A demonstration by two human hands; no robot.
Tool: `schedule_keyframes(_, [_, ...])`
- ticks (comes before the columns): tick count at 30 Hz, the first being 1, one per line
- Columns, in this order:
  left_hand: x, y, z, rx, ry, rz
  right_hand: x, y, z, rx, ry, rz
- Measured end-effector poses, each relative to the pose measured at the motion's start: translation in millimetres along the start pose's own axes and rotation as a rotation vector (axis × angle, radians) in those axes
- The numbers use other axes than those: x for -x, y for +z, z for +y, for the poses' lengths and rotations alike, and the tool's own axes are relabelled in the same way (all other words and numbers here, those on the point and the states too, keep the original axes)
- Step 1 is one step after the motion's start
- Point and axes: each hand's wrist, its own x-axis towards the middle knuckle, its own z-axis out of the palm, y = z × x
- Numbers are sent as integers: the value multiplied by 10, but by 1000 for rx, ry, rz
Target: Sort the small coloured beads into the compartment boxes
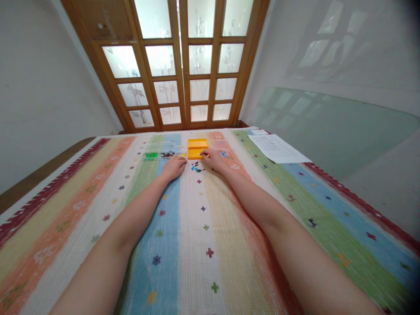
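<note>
A yellow-orange box (198, 143) with its lid raised stands at the far middle of the cloth, small pale bits in its tray. My right hand (214, 159) reaches to its right front edge, thumb and fingertips pinched together; what they hold, if anything, is too small to make out. My left hand (175, 167) lies to the left of the box, fingers stretched along the cloth, nothing visible in them. Between the hands, in front of the box, is a loose scatter of small blue and dark brown pieces (197, 168).
Clear compartments hold green pieces (151, 155), dark brown pieces (167, 155) and, right of the box, blue pieces (224, 154). Printed paper sheets (278, 148) lie at the right. The striped tablecloth (193, 262) covers the table; glass-paned wooden doors (183, 65) stand behind.
</note>
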Motion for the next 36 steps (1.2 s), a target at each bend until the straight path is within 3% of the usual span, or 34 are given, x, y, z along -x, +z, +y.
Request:
schedule_keyframes(15, [1, -57, -81, -43, -273, 22, 25, -60, -98, -23, -20, -128])
schedule_keyframes(24, [19, -115, -64, -131, -351, 18, 55, -175, -234, 48, -111, -410])
schedule_keyframes(29, [38, -98, -104, -84, -393, 112, 76, -189, -401, 165, -121, -423])
schedule_keyframes(36, [23, -141, -332, 190, -608, 271, 87, -138, -437, 167, -104, -417])
